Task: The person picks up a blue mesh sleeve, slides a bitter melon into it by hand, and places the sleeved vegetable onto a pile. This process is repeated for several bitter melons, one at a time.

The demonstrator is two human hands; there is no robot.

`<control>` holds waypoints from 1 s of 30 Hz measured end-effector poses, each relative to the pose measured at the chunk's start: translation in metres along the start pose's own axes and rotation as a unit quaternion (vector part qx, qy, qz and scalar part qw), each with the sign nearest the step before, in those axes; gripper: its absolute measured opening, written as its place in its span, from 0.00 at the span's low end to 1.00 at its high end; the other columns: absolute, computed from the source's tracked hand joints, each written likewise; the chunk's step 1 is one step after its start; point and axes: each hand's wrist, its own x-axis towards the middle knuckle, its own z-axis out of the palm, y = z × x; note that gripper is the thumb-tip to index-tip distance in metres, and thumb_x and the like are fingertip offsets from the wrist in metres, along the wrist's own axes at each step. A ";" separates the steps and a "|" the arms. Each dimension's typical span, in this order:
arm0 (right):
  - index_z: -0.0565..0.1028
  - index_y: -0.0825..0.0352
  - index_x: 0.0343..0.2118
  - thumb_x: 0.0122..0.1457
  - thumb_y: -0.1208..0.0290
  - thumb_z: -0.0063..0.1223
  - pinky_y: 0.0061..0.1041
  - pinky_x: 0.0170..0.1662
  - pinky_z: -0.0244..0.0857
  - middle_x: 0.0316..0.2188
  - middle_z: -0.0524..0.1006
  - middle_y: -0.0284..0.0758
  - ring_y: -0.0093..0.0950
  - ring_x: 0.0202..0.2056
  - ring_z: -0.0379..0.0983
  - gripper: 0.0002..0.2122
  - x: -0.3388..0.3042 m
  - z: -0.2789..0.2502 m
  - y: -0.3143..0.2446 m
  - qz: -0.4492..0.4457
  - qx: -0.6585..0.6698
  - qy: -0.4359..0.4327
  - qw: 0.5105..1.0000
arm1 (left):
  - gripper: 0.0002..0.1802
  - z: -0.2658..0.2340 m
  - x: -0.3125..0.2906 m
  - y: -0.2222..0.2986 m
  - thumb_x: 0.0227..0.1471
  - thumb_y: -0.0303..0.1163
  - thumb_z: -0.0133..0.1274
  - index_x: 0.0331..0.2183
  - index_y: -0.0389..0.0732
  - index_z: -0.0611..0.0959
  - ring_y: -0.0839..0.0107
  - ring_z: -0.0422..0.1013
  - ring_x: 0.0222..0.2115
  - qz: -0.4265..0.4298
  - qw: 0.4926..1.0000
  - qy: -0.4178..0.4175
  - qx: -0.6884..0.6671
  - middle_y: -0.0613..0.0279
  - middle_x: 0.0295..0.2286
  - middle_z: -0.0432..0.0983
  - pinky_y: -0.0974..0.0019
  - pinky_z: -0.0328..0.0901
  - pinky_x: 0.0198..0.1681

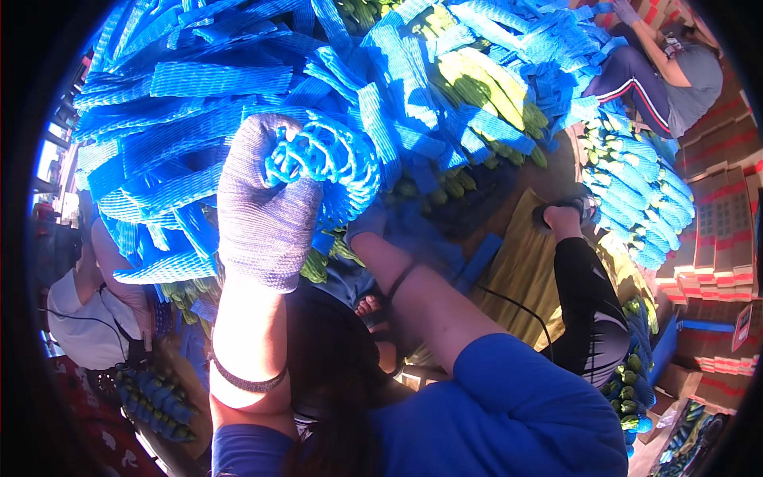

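My left hand (266,211), in a pale knitted glove, is closed round one end of a blue foam net sleeve (343,171). The sleeve bulges to the right of the fist, its open mesh facing up. Lower and to the right, my right hand (366,225) is close under the sleeve's lower edge. Its fingers are hidden, so its grip does not show. Behind both hands lies a big heap of flat blue net sleeves (221,79). Long green gourds (485,87) lie among them, some in sun, others in shade below the heap.
Gourds in blue nets (636,187) are piled at the right, with more (155,401) at lower left. Cardboard cartons (719,230) are stacked along the right edge. A co-worker (691,79) sits at upper right; another person (95,310) is at the left. A yellowish sheet (517,266) covers the ground.
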 end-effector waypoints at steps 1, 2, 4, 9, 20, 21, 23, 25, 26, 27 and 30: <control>0.81 0.58 0.36 0.54 0.64 0.56 0.36 0.45 0.70 0.41 0.79 0.34 0.31 0.46 0.76 0.08 0.002 -0.013 0.012 0.048 -0.053 -0.039 0.997 | 0.18 0.009 0.005 0.004 0.49 0.18 0.56 0.43 0.41 0.76 0.82 0.69 0.36 0.022 1.000 -0.007 -0.010 0.70 0.37 0.73 0.77 0.65 0.40; 0.81 0.58 0.36 0.54 0.64 0.56 0.36 0.45 0.70 0.41 0.79 0.34 0.31 0.46 0.76 0.08 -0.013 -0.034 0.009 0.043 -0.054 -0.043 0.997 | 0.18 0.007 0.003 0.006 0.49 0.17 0.54 0.43 0.41 0.76 0.83 0.68 0.35 -0.005 1.000 -0.002 -0.019 0.70 0.36 0.73 0.78 0.65 0.37; 0.80 0.60 0.38 0.49 0.58 0.60 0.35 0.45 0.70 0.43 0.78 0.36 0.32 0.48 0.75 0.15 -0.043 -0.093 -0.001 -0.018 -0.039 -0.220 0.975 | 0.18 -0.009 -0.002 0.007 0.49 0.17 0.53 0.43 0.41 0.76 0.83 0.68 0.35 -0.042 0.999 -0.002 0.028 0.69 0.36 0.73 0.78 0.65 0.37; 0.73 0.65 0.47 0.48 0.54 0.57 0.29 0.37 0.71 0.35 0.78 0.36 0.28 0.32 0.76 0.25 -0.059 -0.110 0.115 0.178 0.457 -0.501 0.713 | 0.15 0.018 0.011 0.010 0.48 0.22 0.54 0.41 0.39 0.78 0.75 0.74 0.34 0.004 1.000 0.010 -0.019 0.61 0.32 0.78 0.69 0.68 0.39; 0.52 0.62 0.66 0.52 0.55 0.62 0.27 0.44 0.66 0.51 0.67 0.29 0.22 0.40 0.69 0.41 -0.224 -0.353 0.233 -0.163 0.563 -0.369 0.721 | 0.16 0.022 0.004 0.036 0.55 0.22 0.52 0.47 0.37 0.76 0.79 0.72 0.37 -0.047 0.992 0.048 -0.103 0.65 0.38 0.78 0.74 0.67 0.43; 0.61 0.65 0.57 0.55 0.57 0.60 0.28 0.43 0.68 0.45 0.71 0.34 0.26 0.40 0.71 0.31 -0.234 -0.363 0.226 -0.176 0.592 -0.290 0.732 | 0.16 0.025 0.003 0.040 0.55 0.23 0.52 0.47 0.37 0.76 0.79 0.73 0.37 -0.058 0.992 0.038 -0.104 0.65 0.37 0.78 0.74 0.67 0.43; 0.70 0.69 0.49 0.57 0.59 0.58 0.29 0.43 0.69 0.40 0.74 0.38 0.29 0.39 0.74 0.22 -0.248 -0.382 0.212 -0.188 0.617 -0.205 0.736 | 0.15 0.038 0.001 0.041 0.56 0.25 0.53 0.46 0.36 0.77 0.78 0.73 0.37 -0.088 0.991 -0.012 -0.104 0.64 0.37 0.79 0.73 0.68 0.43; 0.66 0.69 0.54 0.54 0.60 0.62 0.30 0.42 0.70 0.39 0.74 0.38 0.28 0.37 0.74 0.28 -0.248 -0.396 0.196 -0.200 0.788 -0.116 0.570 | 0.13 0.067 -0.006 0.029 0.56 0.24 0.52 0.45 0.35 0.77 0.76 0.74 0.36 -0.056 0.991 -0.052 -0.108 0.62 0.36 0.79 0.72 0.69 0.42; 0.66 0.69 0.54 0.54 0.60 0.62 0.30 0.42 0.70 0.39 0.74 0.38 0.28 0.37 0.74 0.28 -0.245 -0.398 0.191 -0.202 0.789 -0.113 0.569 | 0.13 0.078 -0.009 0.021 0.56 0.22 0.52 0.44 0.35 0.77 0.76 0.75 0.36 -0.027 0.992 -0.070 -0.104 0.61 0.35 0.79 0.71 0.70 0.41; 0.59 0.68 0.59 0.52 0.58 0.64 0.29 0.42 0.70 0.38 0.74 0.38 0.28 0.36 0.74 0.36 -0.239 -0.401 0.190 -0.217 0.763 -0.119 0.597 | 0.12 0.089 -0.013 0.023 0.56 0.21 0.51 0.44 0.35 0.77 0.75 0.75 0.35 -0.031 0.991 -0.094 -0.092 0.61 0.35 0.79 0.71 0.70 0.41; 0.44 0.68 0.66 0.49 0.56 0.67 0.29 0.40 0.70 0.37 0.74 0.38 0.28 0.36 0.74 0.49 -0.228 -0.400 0.174 -0.225 0.687 -0.074 0.687 | 0.17 0.120 -0.035 0.022 0.52 0.32 0.55 0.45 0.39 0.78 0.60 0.77 0.34 -0.006 0.989 -0.130 -0.075 0.54 0.35 0.80 0.64 0.70 0.42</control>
